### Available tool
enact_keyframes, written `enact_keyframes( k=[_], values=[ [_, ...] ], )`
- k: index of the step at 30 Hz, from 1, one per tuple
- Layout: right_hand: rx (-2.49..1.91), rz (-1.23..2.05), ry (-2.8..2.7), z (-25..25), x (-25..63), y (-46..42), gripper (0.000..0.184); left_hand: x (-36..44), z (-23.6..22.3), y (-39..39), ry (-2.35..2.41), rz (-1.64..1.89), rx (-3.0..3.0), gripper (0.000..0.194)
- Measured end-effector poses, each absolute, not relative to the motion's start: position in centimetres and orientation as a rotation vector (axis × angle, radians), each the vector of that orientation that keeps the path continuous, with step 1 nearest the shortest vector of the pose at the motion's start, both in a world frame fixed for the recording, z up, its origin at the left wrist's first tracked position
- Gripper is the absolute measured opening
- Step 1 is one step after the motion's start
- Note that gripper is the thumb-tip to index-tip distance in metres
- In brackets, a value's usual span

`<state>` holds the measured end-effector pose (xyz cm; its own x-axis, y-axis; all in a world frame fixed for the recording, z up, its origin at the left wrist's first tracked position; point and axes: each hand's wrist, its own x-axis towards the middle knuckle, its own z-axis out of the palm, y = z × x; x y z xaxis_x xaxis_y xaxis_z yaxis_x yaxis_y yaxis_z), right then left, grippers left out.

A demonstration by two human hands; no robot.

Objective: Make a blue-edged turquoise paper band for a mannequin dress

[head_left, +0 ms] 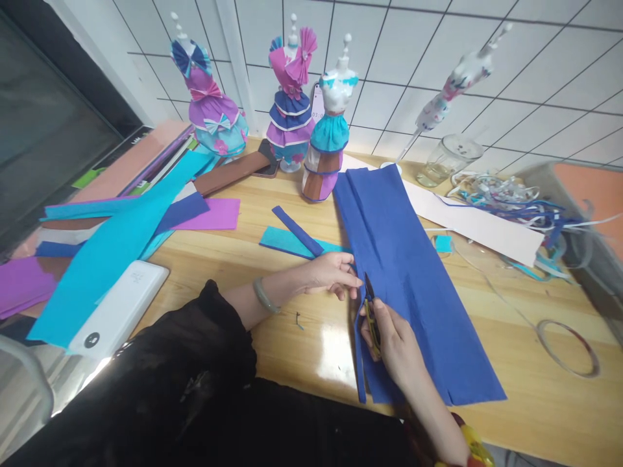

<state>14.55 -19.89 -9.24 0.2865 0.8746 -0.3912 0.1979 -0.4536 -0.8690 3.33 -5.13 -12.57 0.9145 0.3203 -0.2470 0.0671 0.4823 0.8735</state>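
A long sheet of dark blue crepe paper (413,272) lies lengthwise on the wooden table (535,402). My right hand (394,340) is closed on a pair of scissors (372,318) with yellow handles, and their blades sit in a cut that runs up the sheet's left side. A narrow blue strip (361,363) hangs partly separated on the left of the cut. My left hand (333,275) pinches the paper's left edge just above the blades. A pale bangle circles my left wrist.
Three dress-form mannequins in paper dresses (292,104) stand at the back, and a fourth leans at the right. A glass jar (448,159), tangled ribbon (511,201), a tape loop (567,347), loose paper sheets (117,240) and a white power bank (119,308) lie around.
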Motion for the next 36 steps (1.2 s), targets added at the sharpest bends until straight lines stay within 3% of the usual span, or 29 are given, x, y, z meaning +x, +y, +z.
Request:
enact_keyframes(
  k=[31, 36],
  values=[
    [-1.862, 1.157, -1.011, -9.21, 14.57, -19.35, 0.048, 3.36, -12.62, -4.94, 0.425, 0.117, 1.074, 0.038],
    [-1.869, 1.168, -1.014, -9.32, 14.73, -19.72, 0.048, 3.48, -12.69, -4.81, 0.472, 0.163, 1.025, 0.032]
  ],
)
